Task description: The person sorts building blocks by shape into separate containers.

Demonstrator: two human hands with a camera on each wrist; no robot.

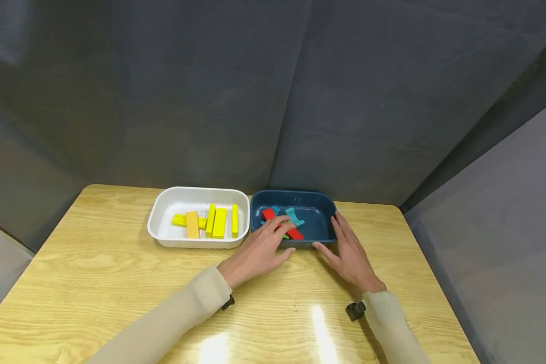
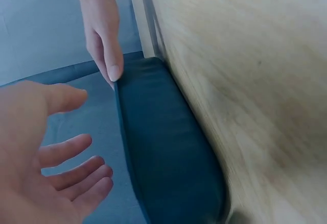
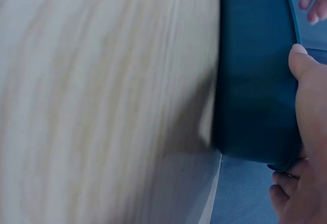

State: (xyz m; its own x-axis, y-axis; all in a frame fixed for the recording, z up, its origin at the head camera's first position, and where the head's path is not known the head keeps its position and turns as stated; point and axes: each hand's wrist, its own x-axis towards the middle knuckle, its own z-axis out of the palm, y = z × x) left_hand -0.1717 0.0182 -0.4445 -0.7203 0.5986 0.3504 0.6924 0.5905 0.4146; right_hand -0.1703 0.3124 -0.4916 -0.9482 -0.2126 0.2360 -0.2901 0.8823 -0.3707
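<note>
Our left hand (image 1: 258,253) lies with relaxed fingers reaching over the near rim of the blue tray (image 1: 320,206), fingertips just above a red block (image 1: 294,233) and holding nothing. Our right hand (image 1: 349,253) rests against the tray's near right corner, fingers straight along its side wall and thumb at the near wall, steadying rather than clasping it. Both hands lie on a pale wood-grain desk (image 1: 95,273), glossy, with two bright light reflections near us. The blue tray sits at the desk's far edge, slightly right of centre, holding red and teal blocks (image 1: 293,214). Touching its left side is a white tray (image 1: 161,215) with yellow blocks (image 1: 219,222). Behind stand dark grey panels (image 1: 209,101). We see no writing.
</note>
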